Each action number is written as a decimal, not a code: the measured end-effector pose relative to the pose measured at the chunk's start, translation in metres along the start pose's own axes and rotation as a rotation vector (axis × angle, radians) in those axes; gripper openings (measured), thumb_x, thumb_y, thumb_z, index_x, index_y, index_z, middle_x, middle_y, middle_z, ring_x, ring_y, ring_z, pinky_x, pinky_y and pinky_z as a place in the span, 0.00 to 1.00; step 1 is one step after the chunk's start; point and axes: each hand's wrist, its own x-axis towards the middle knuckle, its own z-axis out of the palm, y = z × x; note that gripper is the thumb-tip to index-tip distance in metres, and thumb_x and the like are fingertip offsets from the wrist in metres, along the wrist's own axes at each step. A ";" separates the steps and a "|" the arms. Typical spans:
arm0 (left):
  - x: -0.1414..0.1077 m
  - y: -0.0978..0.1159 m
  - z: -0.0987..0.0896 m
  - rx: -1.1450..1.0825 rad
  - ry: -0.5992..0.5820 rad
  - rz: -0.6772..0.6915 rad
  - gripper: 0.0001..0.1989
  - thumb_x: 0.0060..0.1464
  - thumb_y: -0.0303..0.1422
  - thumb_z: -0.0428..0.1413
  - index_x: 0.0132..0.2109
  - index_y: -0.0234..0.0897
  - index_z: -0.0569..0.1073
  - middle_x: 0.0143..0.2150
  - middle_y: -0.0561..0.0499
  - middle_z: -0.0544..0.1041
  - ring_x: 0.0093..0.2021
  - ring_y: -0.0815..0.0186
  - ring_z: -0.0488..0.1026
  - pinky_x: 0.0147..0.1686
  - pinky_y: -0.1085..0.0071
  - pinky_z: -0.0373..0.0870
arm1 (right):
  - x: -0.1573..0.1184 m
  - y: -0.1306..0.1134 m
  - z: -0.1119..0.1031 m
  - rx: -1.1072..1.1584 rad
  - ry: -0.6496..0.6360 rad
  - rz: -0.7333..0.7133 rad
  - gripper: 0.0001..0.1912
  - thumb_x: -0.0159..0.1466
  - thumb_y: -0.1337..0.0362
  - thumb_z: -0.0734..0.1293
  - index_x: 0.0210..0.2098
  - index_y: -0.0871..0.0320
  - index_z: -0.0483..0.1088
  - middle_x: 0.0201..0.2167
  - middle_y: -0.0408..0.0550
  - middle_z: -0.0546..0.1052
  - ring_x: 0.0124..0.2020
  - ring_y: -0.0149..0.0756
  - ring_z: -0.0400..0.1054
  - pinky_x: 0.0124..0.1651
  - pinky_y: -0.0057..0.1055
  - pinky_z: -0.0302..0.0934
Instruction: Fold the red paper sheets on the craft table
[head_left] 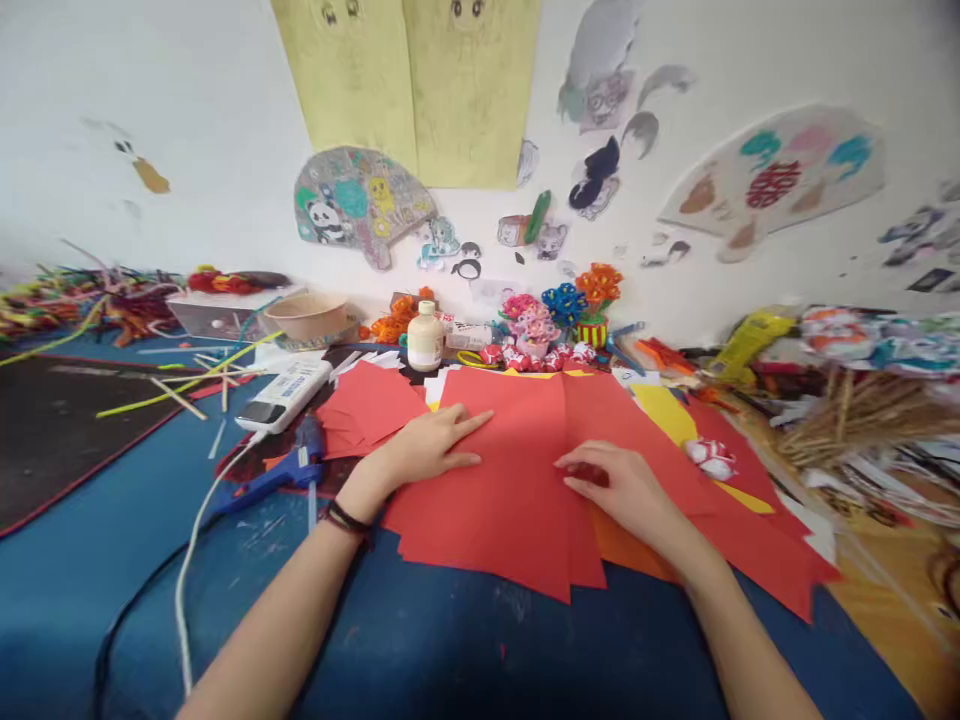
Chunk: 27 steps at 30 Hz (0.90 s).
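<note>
Large red paper sheets (502, 500) lie overlapping on the blue table, with more red sheets (667, 450) fanned to the right. On the upper left part of the front sheet rests my left hand (431, 445), its fingers spread and lying flat. My right hand (619, 485) is at that sheet's right edge, fingers curved, thumb and index finger apart with a gap between them; nothing shows between them. An orange sheet (626, 545) peeks out below my right hand. Smaller red pieces (371, 410) are stacked left of my left hand.
A blue glue gun (277, 475) and a white power strip (285, 395) with its cable lie at left. Behind the paper stand a cream bottle (425, 338), a bowl (307, 318) and pipe-cleaner flowers (564, 303). Dried stalks (862, 415) sit at right.
</note>
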 end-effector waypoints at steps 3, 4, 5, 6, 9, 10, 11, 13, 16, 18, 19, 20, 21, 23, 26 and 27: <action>0.001 0.000 0.000 0.004 0.009 0.006 0.34 0.63 0.51 0.43 0.70 0.44 0.47 0.51 0.44 0.67 0.47 0.58 0.69 0.47 0.65 0.65 | 0.001 -0.001 0.001 -0.003 0.001 0.005 0.09 0.61 0.68 0.66 0.38 0.54 0.77 0.37 0.48 0.78 0.38 0.39 0.72 0.40 0.33 0.65; 0.001 -0.001 0.000 0.004 0.011 0.007 0.34 0.63 0.51 0.43 0.70 0.44 0.47 0.51 0.44 0.67 0.47 0.58 0.69 0.47 0.65 0.65 | 0.001 -0.002 0.001 -0.003 0.001 0.007 0.09 0.60 0.68 0.66 0.38 0.54 0.77 0.37 0.48 0.78 0.38 0.39 0.72 0.40 0.33 0.65; 0.001 -0.001 0.000 0.004 0.013 0.009 0.34 0.63 0.51 0.43 0.70 0.45 0.47 0.51 0.44 0.67 0.47 0.58 0.69 0.47 0.65 0.65 | 0.001 -0.002 0.001 -0.004 0.001 0.010 0.09 0.60 0.68 0.66 0.38 0.54 0.77 0.37 0.48 0.78 0.38 0.39 0.72 0.40 0.33 0.65; 0.001 -0.001 0.000 0.002 0.014 0.010 0.34 0.63 0.51 0.43 0.70 0.45 0.47 0.51 0.44 0.67 0.47 0.58 0.69 0.47 0.66 0.65 | 0.001 -0.002 0.001 -0.004 0.001 0.012 0.09 0.60 0.68 0.66 0.38 0.54 0.77 0.37 0.48 0.78 0.38 0.39 0.72 0.40 0.33 0.65; 0.000 -0.001 0.000 -0.001 0.012 0.006 0.34 0.63 0.50 0.44 0.70 0.45 0.47 0.51 0.44 0.67 0.48 0.58 0.69 0.47 0.66 0.65 | 0.000 -0.002 0.000 -0.007 -0.001 0.012 0.09 0.60 0.68 0.66 0.38 0.53 0.77 0.38 0.48 0.78 0.39 0.39 0.72 0.40 0.33 0.65; 0.000 0.000 0.000 -0.004 0.011 0.004 0.34 0.63 0.50 0.44 0.70 0.45 0.47 0.51 0.44 0.67 0.48 0.58 0.69 0.48 0.66 0.65 | 0.000 -0.002 0.000 -0.010 -0.002 0.013 0.09 0.60 0.68 0.66 0.38 0.53 0.77 0.38 0.48 0.78 0.39 0.39 0.72 0.40 0.33 0.65; 0.000 0.000 0.000 -0.006 0.010 0.003 0.34 0.63 0.50 0.44 0.70 0.45 0.47 0.51 0.44 0.67 0.48 0.58 0.69 0.48 0.66 0.65 | 0.000 -0.001 0.000 -0.012 -0.003 0.014 0.09 0.60 0.68 0.66 0.38 0.53 0.77 0.38 0.48 0.78 0.39 0.39 0.72 0.40 0.33 0.65; 0.000 0.000 0.000 -0.011 0.010 0.000 0.34 0.63 0.50 0.44 0.70 0.45 0.47 0.51 0.44 0.67 0.48 0.59 0.69 0.48 0.66 0.65 | 0.000 -0.001 0.000 -0.011 -0.005 0.015 0.09 0.60 0.67 0.66 0.38 0.52 0.77 0.38 0.48 0.78 0.39 0.39 0.72 0.40 0.34 0.65; 0.000 0.000 -0.001 -0.017 0.006 0.001 0.34 0.62 0.50 0.45 0.70 0.45 0.47 0.51 0.44 0.67 0.48 0.59 0.69 0.48 0.66 0.65 | 0.000 -0.001 0.000 -0.004 -0.004 0.016 0.08 0.61 0.67 0.66 0.38 0.53 0.77 0.38 0.48 0.78 0.39 0.40 0.72 0.41 0.34 0.65; 0.000 0.000 -0.002 -0.016 0.003 0.002 0.34 0.62 0.50 0.45 0.70 0.45 0.47 0.51 0.44 0.67 0.48 0.59 0.69 0.48 0.66 0.65 | 0.001 -0.002 0.000 -0.004 -0.005 0.016 0.08 0.61 0.67 0.65 0.38 0.53 0.77 0.38 0.48 0.78 0.39 0.40 0.72 0.41 0.35 0.65; 0.000 0.000 -0.002 -0.014 0.003 0.002 0.34 0.62 0.50 0.45 0.70 0.45 0.47 0.51 0.44 0.67 0.48 0.59 0.69 0.49 0.66 0.65 | 0.001 -0.002 0.000 -0.004 -0.004 0.015 0.08 0.61 0.66 0.65 0.38 0.53 0.77 0.38 0.48 0.78 0.39 0.40 0.72 0.41 0.35 0.65; 0.000 0.000 -0.002 -0.012 0.003 0.002 0.34 0.62 0.50 0.45 0.70 0.45 0.47 0.51 0.44 0.67 0.48 0.59 0.69 0.49 0.66 0.65 | 0.001 -0.002 0.000 -0.005 -0.005 0.014 0.09 0.61 0.66 0.65 0.38 0.52 0.77 0.38 0.48 0.78 0.39 0.40 0.72 0.41 0.35 0.65; 0.000 0.000 -0.001 -0.010 0.004 0.001 0.34 0.62 0.50 0.44 0.70 0.45 0.48 0.51 0.44 0.67 0.48 0.59 0.69 0.49 0.66 0.65 | 0.001 -0.002 0.000 -0.004 -0.006 0.013 0.09 0.61 0.66 0.65 0.38 0.52 0.76 0.38 0.48 0.78 0.39 0.40 0.72 0.41 0.34 0.65; 0.000 0.000 -0.001 -0.007 0.008 -0.003 0.33 0.63 0.50 0.44 0.70 0.46 0.47 0.51 0.44 0.67 0.48 0.59 0.69 0.48 0.66 0.65 | 0.001 -0.002 0.000 -0.004 -0.005 0.015 0.08 0.61 0.67 0.65 0.38 0.52 0.76 0.38 0.48 0.78 0.39 0.40 0.72 0.40 0.34 0.65; 0.000 0.000 0.000 -0.002 0.013 -0.004 0.33 0.63 0.50 0.44 0.70 0.46 0.47 0.51 0.44 0.67 0.48 0.59 0.69 0.48 0.66 0.65 | 0.002 -0.002 0.000 -0.005 -0.004 0.020 0.08 0.60 0.67 0.66 0.37 0.53 0.76 0.38 0.48 0.78 0.39 0.39 0.72 0.40 0.34 0.65; 0.000 0.000 0.000 -0.001 0.014 -0.003 0.33 0.63 0.50 0.44 0.70 0.45 0.47 0.51 0.44 0.67 0.48 0.59 0.69 0.48 0.66 0.65 | 0.001 -0.003 0.000 -0.005 -0.004 0.022 0.08 0.60 0.67 0.66 0.37 0.53 0.76 0.38 0.48 0.78 0.39 0.39 0.72 0.41 0.34 0.65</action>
